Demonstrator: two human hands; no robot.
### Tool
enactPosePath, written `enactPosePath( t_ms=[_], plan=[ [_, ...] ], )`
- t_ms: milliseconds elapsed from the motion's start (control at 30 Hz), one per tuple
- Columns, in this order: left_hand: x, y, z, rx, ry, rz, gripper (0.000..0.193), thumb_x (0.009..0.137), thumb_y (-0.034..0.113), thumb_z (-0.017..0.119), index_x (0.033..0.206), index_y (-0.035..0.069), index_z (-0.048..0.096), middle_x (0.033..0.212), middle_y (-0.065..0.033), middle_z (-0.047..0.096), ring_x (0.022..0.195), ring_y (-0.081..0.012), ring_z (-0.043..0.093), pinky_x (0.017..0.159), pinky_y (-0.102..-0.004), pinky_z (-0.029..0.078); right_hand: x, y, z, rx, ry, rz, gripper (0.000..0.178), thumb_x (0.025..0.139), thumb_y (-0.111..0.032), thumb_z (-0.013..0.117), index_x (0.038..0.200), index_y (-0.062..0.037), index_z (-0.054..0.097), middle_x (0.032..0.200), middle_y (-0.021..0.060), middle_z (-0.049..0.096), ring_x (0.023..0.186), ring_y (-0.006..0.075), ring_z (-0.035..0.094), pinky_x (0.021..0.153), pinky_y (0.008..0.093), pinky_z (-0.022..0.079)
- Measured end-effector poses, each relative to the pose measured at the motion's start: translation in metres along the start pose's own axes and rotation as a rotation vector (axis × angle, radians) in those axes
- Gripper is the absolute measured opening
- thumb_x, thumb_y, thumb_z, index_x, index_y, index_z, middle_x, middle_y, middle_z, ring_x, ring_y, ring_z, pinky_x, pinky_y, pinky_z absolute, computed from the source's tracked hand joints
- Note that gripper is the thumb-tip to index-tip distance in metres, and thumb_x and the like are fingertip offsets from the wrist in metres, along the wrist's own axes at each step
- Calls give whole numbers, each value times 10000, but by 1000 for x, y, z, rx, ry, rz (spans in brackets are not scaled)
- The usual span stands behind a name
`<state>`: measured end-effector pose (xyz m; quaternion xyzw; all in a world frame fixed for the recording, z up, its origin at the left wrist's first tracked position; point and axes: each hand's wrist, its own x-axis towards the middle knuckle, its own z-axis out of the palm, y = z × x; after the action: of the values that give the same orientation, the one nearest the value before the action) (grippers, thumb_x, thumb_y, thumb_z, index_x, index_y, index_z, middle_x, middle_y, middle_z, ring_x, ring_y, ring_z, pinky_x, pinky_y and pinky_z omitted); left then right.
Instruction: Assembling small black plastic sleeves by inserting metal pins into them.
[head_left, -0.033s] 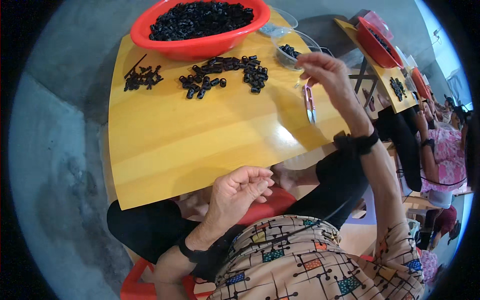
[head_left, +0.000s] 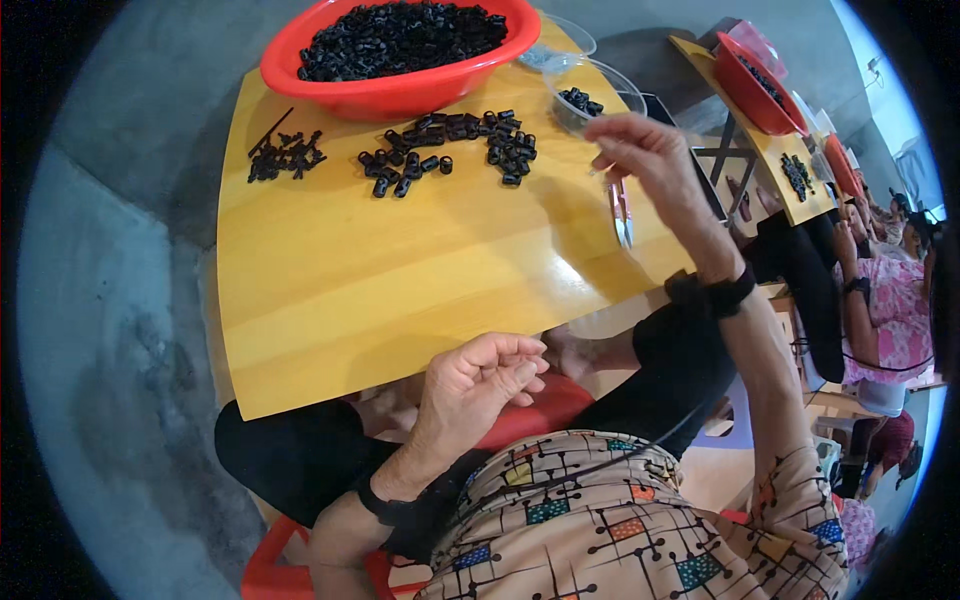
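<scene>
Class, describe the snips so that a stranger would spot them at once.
Start with the near yellow table, which carries a big red basin. Toward its right edge, the snips lie partly hidden by the right hand. Slim silver blades distinguish them from the small black parts.

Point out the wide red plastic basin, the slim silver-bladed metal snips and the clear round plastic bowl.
Wide red plastic basin [head_left: 400,100], head view: on its front outer wall.
Slim silver-bladed metal snips [head_left: 623,228], head view: on the blades.
Clear round plastic bowl [head_left: 566,116], head view: on its near left wall.
</scene>
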<state>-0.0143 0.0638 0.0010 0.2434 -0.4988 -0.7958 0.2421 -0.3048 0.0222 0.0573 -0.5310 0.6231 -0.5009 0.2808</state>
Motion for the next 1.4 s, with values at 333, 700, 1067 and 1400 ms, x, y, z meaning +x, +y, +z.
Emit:
enactPosePath(
  t_ms=[333, 700, 1067, 1400],
  plan=[
    [-12, 27, 2, 108, 55, -90, 193, 864, 38, 552, 1042, -32, 578, 926, -128, 641, 770, -147, 627, 666, -239, 519, -29, 20, 58, -161, -138, -123, 206, 796, -82, 619, 987, -5, 615, 895, 97, 632, 799, 178, 605, 729, 291, 479],
    [-48, 167, -19, 745, 226, 272, 180, 701, 34, 685, 860, -43, 648, 807, -140, 651, 728, -181, 630, 680, -263, 492, -36, 24, 57, -508, -176, -558, 245, 709, -85, 644, 942, -50, 580, 1027, 104, 560, 996, 300, 516, 853, 386, 438],
    [66, 233, -50, 999, 273, 303, 319, 847, 167, 556, 1110, -13, 563, 1095, -88, 586, 1041, -151, 533, 880, -289, 425, -37, 17, 59, -456, -168, -532, 247, 703, -85, 645, 934, -41, 569, 1016, 104, 556, 994, 292, 516, 870, 381, 424],
    [145, 239, -90, 1023, 182, 245, 309, 839, 147, 584, 1114, 9, 569, 1078, -55, 594, 1012, -133, 539, 884, -254, 412, -33, 13, 56, -417, -167, -483, 228, 706, -63, 640, 924, -32, 579, 1010, 115, 563, 985, 302, 522, 849, 384, 440]
  ],
)
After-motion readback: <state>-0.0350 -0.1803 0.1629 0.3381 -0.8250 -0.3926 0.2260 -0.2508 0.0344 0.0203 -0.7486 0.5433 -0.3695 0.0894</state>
